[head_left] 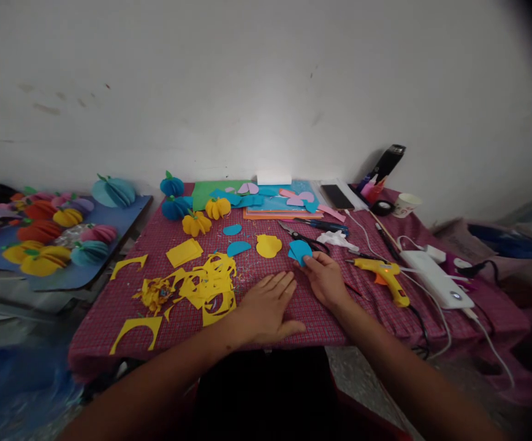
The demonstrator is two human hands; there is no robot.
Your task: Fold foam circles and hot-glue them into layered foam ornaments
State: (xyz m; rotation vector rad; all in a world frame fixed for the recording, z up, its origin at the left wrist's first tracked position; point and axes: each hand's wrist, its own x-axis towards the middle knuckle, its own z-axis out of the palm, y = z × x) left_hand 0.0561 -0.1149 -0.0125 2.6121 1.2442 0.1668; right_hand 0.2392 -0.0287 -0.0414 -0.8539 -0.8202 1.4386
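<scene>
Blue paper circles (300, 251) are pinched at their near edge by my right hand (325, 275), just over the tablecloth. My left hand (266, 306) lies flat, palm down on the cloth, fingers stretched out and nothing in them. Yellow paper circles (268, 245) lie beyond it, overlapping. Farther left are two blue paper half-circles, one (238, 248) nearer and one (232, 229) behind. Dark-handled scissors (305, 239) rest behind the blue circles. Yellow paper scraps (208, 278) spread out left of my left hand, near a stack of yellow paper rectangles (184, 252).
A yellow glue gun (383, 275) and white power strip (436, 278) with cables lie to the right. At the back are a phone (338, 197), a paper cup (406, 204) and coloured sheets (211, 191). Folded paper pumpkins (197, 224) stand back left, more on a blue board (130, 214).
</scene>
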